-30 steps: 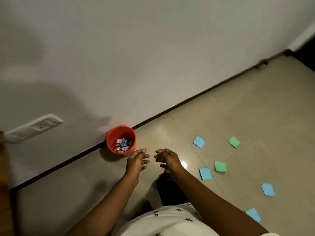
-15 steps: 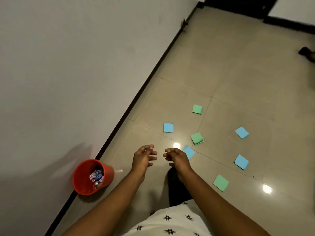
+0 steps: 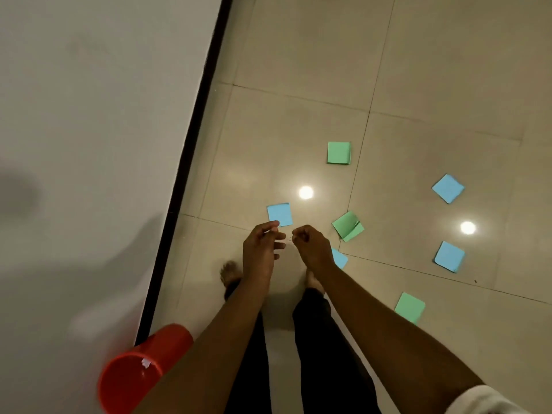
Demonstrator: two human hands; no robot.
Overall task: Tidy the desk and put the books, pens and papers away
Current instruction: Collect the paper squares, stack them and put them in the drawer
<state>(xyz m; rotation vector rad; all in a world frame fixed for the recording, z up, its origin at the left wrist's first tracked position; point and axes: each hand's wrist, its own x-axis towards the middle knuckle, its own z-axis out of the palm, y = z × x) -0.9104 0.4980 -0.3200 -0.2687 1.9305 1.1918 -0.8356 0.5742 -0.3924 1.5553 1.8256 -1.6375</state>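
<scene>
Paper notes, small thin squares in blue and green, lie scattered flat on the glossy beige tiled floor (image 3: 298, 55), not on any table. One blue square note (image 3: 279, 214) sits just beyond the person's fingertips, and a green note folded over on itself (image 3: 347, 226) is close by to its right. They look featherlight and limp, and I'd guess they slide on the polished tile, so a fingernail under a corner or a pinch on the folded one's raised flap seems the best hold. The left hand (image 3: 260, 249) and right hand (image 3: 310, 245) hang close together above the floor, fingers loosely curled, gripping nothing that I can see. A round red plastic bin (image 3: 143, 372) stands by the wall.
</scene>
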